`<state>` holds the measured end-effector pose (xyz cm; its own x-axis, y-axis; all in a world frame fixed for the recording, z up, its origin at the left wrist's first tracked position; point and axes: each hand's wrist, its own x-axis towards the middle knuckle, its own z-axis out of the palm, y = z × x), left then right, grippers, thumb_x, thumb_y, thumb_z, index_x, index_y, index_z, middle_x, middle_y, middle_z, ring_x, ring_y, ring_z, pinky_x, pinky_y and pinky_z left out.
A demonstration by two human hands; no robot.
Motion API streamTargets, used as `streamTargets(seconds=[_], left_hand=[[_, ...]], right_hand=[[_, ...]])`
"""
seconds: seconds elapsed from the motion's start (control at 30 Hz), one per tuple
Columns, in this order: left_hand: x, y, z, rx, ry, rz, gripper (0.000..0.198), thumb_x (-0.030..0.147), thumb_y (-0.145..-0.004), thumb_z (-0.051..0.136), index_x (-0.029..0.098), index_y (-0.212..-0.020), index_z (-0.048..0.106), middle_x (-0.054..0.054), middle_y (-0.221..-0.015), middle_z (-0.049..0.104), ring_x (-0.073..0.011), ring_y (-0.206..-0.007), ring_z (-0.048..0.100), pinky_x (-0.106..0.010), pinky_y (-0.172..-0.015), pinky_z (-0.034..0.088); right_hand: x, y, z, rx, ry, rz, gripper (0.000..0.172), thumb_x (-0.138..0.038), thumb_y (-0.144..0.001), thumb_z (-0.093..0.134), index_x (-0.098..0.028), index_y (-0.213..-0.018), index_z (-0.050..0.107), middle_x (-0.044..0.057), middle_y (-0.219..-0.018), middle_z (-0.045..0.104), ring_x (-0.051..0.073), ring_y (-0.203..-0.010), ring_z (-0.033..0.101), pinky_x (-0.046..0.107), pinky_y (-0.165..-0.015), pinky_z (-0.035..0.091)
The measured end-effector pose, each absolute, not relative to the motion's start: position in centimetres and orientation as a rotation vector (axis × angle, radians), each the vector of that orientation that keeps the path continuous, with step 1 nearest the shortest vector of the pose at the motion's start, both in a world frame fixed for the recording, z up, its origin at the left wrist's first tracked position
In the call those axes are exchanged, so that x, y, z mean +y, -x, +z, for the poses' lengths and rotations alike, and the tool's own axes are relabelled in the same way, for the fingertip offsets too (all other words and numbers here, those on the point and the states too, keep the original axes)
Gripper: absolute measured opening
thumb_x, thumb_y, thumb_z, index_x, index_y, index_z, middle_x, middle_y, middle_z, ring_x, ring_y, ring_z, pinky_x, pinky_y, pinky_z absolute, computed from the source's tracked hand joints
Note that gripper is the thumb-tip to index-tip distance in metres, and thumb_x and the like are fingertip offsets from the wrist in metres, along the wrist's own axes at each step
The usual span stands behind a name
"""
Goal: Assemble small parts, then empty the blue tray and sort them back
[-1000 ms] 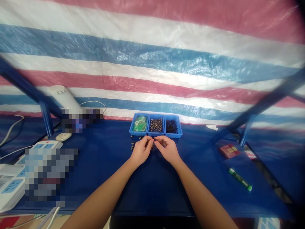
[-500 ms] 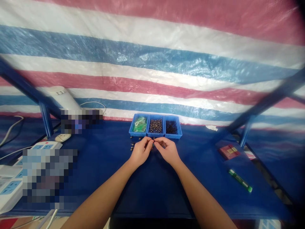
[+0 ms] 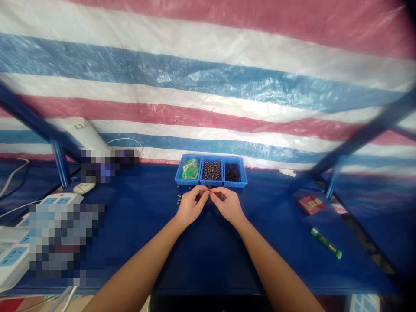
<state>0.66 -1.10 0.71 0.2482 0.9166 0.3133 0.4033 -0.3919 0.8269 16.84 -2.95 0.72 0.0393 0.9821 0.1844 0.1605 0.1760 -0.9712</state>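
Note:
My left hand [image 3: 192, 203] and my right hand [image 3: 227, 203] meet fingertip to fingertip over the blue table. Both are pinched closed around something small that the fingers mostly hide. Just beyond them stand three blue bins side by side. Green-and-clear packets [image 3: 190, 169] fill the left bin [image 3: 187, 182], brassy metal fittings [image 3: 212, 170] the middle bin [image 3: 212, 183], and small black pieces [image 3: 233, 172] the right bin [image 3: 235, 185]. Several small dark pieces with brassy ends [image 3: 179, 198] lie left of my left hand, partly covered by it.
White power strips [image 3: 14, 260] with cables lie at the left, beside a blurred-out item. A white cylinder [image 3: 85, 135] stands back left. On the right are a red box [image 3: 311, 204] and a green tube-like packet [image 3: 325, 243]. Blue metal posts [image 3: 61, 162] flank the table; a striped sheet [image 3: 208, 95] hangs behind.
The fingertips have shifted slightly against each other, still pinched together. The whole view has moved a little; the bins and other objects stay in place.

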Motion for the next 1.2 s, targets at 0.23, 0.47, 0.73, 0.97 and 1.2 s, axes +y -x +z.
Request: streamTargets(seconds=[0.23, 0.47, 0.73, 0.97, 1.2], left_hand=[[-0.9, -0.5, 0.5, 1.161, -2.055, 1.086, 0.026, 0.032, -0.091, 0.054, 0.021, -0.11, 0.068, -0.002, -0.081, 0.07, -0.0118, -0.064, 0.061, -0.022, -0.061, 0.049], [-1.0, -0.7, 0.6, 1.238, -2.041, 1.062, 0.027, 0.032, -0.093, 0.05, 0.021, -0.112, 0.067, -0.002, -0.081, 0.07, -0.0121, -0.062, 0.061, -0.022, -0.059, 0.048], [-0.9, -0.6, 0.3, 1.228, -1.987, 1.081, 0.027, 0.033, -0.094, 0.047, 0.02, -0.109, 0.067, -0.002, -0.077, 0.069, -0.0129, -0.061, 0.064, -0.023, -0.062, 0.052], [-0.9, -0.6, 0.2, 1.23, -1.984, 1.093, 0.027, 0.032, -0.094, 0.047, 0.02, -0.107, 0.067, -0.002, -0.075, 0.069, -0.0128, -0.061, 0.063, -0.023, -0.062, 0.052], [-1.0, -0.6, 0.3, 1.23, -1.992, 1.077, 0.026, 0.032, -0.094, 0.047, 0.021, -0.107, 0.067, -0.002, -0.079, 0.07, -0.0131, -0.063, 0.064, -0.023, -0.063, 0.052]], right_hand=[[-2.5, -16.9, 0.5, -1.193, 1.172, 1.15, 0.024, -0.04, -0.077, 0.069, -0.017, -0.084, 0.072, 0.003, -0.073, 0.07, 0.016, -0.065, 0.065, 0.029, -0.063, 0.054], [-1.9, -17.8, 0.4, -0.898, 1.185, 1.282, 0.028, -0.041, -0.072, 0.075, -0.014, -0.082, 0.072, 0.003, -0.068, 0.069, 0.012, -0.054, 0.06, 0.023, -0.049, 0.049], [-0.6, -20.8, 0.5, -0.576, 1.226, 1.056, 0.035, -0.041, -0.069, 0.079, -0.012, -0.086, 0.072, 0.012, -0.083, 0.074, 0.02, -0.067, 0.07, 0.027, -0.05, 0.055], [-1.0, -20.3, 1.4, -0.66, 1.03, 1.128, 0.052, -0.041, -0.083, 0.066, -0.017, -0.128, 0.054, 0.014, -0.117, 0.069, 0.023, -0.085, 0.073, 0.034, -0.067, 0.059], [-2.0, -19.3, 0.4, -1.523, 1.372, 0.717, 0.029, -0.035, -0.092, 0.05, -0.022, -0.109, 0.07, 0.006, -0.084, 0.072, 0.018, -0.07, 0.065, 0.032, -0.069, 0.052]])
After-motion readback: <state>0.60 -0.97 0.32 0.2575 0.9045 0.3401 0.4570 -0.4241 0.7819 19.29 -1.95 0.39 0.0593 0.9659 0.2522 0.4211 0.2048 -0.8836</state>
